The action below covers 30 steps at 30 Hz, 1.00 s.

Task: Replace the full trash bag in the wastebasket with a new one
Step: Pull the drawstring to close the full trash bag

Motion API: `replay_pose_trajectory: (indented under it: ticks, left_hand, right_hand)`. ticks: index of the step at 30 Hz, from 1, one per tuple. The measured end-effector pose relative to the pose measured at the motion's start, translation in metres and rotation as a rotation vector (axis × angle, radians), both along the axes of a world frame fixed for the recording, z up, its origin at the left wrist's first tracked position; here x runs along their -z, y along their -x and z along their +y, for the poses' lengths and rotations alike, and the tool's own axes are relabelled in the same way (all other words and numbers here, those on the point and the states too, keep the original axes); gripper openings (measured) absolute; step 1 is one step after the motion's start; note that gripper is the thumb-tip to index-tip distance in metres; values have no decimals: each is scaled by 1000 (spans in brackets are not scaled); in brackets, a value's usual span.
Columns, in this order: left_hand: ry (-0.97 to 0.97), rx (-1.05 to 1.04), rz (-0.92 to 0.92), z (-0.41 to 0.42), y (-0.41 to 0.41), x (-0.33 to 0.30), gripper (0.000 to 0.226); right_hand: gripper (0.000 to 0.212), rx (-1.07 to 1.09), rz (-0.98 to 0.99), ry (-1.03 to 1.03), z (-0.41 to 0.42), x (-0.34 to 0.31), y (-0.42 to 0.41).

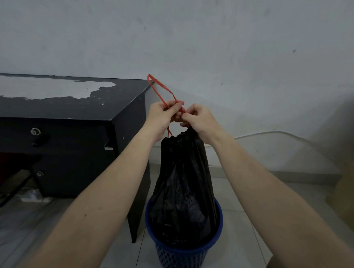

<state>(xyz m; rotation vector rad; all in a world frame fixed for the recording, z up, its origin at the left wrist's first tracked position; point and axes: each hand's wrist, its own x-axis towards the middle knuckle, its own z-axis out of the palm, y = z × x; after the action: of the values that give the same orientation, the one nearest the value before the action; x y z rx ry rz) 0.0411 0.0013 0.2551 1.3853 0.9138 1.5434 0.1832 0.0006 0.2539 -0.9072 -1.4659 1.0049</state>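
Note:
A full black trash bag (pixel 184 187) stands stretched upward out of a blue mesh wastebasket (pixel 181 255) on the tiled floor. Its neck is gathered by a red drawstring (pixel 161 91), one loop of which sticks up to the left. My left hand (pixel 162 117) pinches the drawstring just above the bag's neck. My right hand (pixel 199 120) pinches the same string beside it, and the fingertips of both hands meet at a small red knot. The bag's lower part sits inside the basket.
A black desk (pixel 70 110) with a peeling top and a locked drawer stands left of the wastebasket, its side panel close to the rim. A grey wall lies behind, with a white cable (pixel 274 133) along it. A brown object (pixel 351 163) fills the right edge.

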Motion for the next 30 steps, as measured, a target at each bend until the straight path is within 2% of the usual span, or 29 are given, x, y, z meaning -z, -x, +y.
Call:
replay_pose_trajectory:
  ticks: [5, 6, 9, 11, 17, 21, 25, 30]
  left_hand:
    - [22, 27, -44, 2, 5, 2, 10]
    - [23, 35, -43, 2, 5, 1, 10]
    - [2, 38, -6, 1, 2, 1, 11]
    - [-6, 33, -18, 1, -1, 2, 12]
    - [-24, -22, -92, 2, -4, 13, 13]
    - [-5, -3, -189, 4, -5, 20, 15]
    - [91, -41, -425, 6, -6, 33, 16]
    - [225, -88, -583, 12, 6, 62, 14]
  right_hand:
    - [20, -120, -49, 38, 4, -2, -21]
    - [19, -95, -154, -12, 4, -5, -25]
    - [35, 120, -707, -279, 6, -13, -35]
    - [34, 199, -854, -351, 5, -17, -39]
    - [23, 205, -764, -273, 1, -9, -58]
    - [26, 107, -473, -102, -2, 2, -66]
    - [26, 137, -225, 76, -5, 22, -75]
    - [24, 168, 1, 225, -4, 46, -89]
